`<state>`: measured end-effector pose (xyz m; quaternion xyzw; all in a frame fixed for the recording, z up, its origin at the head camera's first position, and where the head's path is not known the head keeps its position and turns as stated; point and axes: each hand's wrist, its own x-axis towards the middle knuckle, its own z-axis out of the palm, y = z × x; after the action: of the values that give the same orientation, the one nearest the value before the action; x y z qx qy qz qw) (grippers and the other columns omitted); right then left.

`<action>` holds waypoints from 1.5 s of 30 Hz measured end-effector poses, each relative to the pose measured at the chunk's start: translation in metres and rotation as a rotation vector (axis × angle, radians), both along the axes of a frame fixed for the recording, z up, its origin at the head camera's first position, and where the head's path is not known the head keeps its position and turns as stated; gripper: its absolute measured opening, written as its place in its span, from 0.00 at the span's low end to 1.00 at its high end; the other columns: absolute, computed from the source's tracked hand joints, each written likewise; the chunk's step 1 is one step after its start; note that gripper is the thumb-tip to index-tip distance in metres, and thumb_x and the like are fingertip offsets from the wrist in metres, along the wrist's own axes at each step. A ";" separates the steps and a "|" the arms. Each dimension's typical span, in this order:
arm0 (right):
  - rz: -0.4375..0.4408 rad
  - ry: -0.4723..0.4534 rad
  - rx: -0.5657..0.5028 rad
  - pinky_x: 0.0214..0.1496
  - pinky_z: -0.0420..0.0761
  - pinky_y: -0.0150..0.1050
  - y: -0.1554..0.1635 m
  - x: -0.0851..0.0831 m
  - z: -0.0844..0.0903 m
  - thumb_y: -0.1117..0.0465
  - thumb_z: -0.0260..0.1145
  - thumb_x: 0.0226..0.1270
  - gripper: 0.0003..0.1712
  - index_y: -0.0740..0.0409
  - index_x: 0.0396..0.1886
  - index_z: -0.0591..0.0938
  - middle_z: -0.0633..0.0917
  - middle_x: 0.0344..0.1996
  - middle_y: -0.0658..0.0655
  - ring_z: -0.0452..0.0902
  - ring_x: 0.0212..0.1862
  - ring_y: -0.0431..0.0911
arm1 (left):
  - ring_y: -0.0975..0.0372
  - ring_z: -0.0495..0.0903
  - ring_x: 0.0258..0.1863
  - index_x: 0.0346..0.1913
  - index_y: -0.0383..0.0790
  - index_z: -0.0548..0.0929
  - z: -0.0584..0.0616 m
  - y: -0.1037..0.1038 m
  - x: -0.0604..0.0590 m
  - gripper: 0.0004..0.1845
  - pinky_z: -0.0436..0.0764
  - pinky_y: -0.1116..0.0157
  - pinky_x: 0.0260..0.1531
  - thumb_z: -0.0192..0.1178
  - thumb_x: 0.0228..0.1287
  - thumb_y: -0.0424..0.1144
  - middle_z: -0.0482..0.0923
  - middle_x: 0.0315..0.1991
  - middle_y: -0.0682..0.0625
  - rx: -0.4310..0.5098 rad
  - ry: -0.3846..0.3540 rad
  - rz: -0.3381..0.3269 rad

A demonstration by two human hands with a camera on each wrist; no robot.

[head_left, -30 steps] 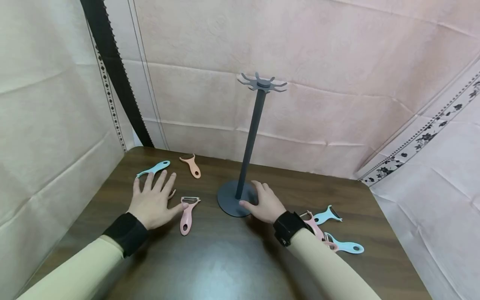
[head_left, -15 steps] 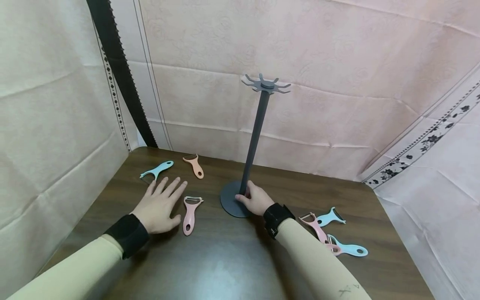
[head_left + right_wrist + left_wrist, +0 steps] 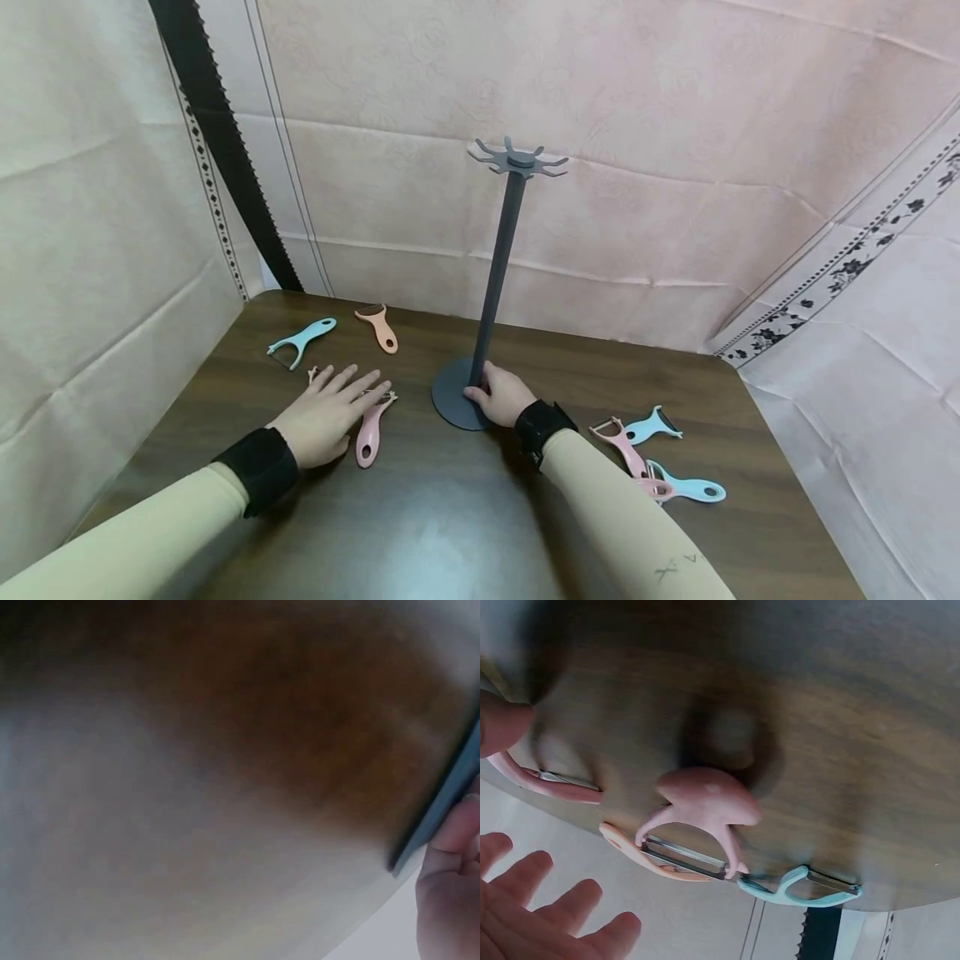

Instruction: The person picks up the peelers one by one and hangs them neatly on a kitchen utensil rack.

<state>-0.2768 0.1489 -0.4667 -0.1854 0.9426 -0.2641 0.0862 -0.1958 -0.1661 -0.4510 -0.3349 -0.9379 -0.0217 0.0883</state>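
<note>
- Pink cloth walls surround the dark wooden table (image 3: 465,517).
- The right hand (image 3: 501,397) grips the pole of the grey stand (image 3: 495,275) just above its base.
- The left hand (image 3: 330,412) lies flat with straight fingers, touching the head of the pink peeler (image 3: 367,432).
- Risk: the tall stand may tip if the pole is pulled sideways; the peeler blade under the fingers may cut them.

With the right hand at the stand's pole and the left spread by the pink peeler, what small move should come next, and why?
Probably the left hand should close its fingers round the pink peeler. Its straight fingers already lie over the peeler's blade end, the handle lies free on the table, and the right hand grips the grey stand at the foot of its pole, whose top hooks hang empty.
</note>
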 end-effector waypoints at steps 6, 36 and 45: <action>0.003 -0.066 0.039 0.34 0.74 0.38 -0.001 -0.008 0.002 0.50 0.61 0.71 0.12 0.52 0.44 0.74 0.80 0.28 0.49 0.76 0.31 0.43 | 0.40 0.64 0.66 0.68 0.46 0.71 -0.003 0.006 -0.005 0.36 0.57 0.37 0.61 0.67 0.54 0.30 0.67 0.67 0.42 -0.043 -0.032 -0.031; -0.017 -0.114 0.037 0.39 0.74 0.39 -0.002 -0.008 0.011 0.49 0.60 0.72 0.12 0.51 0.46 0.75 0.81 0.31 0.49 0.76 0.35 0.44 | 0.51 0.80 0.52 0.54 0.35 0.82 0.002 0.019 -0.011 0.18 0.66 0.45 0.59 0.65 0.60 0.30 0.81 0.52 0.43 -0.097 -0.058 -0.053; -0.018 -0.127 0.047 0.41 0.75 0.40 -0.003 -0.009 0.009 0.49 0.60 0.71 0.13 0.51 0.48 0.75 0.81 0.32 0.49 0.77 0.37 0.44 | 0.55 0.82 0.43 0.43 0.34 0.84 0.000 0.018 -0.011 0.09 0.71 0.51 0.56 0.64 0.59 0.28 0.85 0.39 0.46 -0.090 0.071 -0.162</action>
<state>-0.2859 0.1459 -0.4574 -0.1577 0.9428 -0.2539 0.1476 -0.2064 -0.1478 -0.4506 -0.4139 -0.9040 0.0254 0.1040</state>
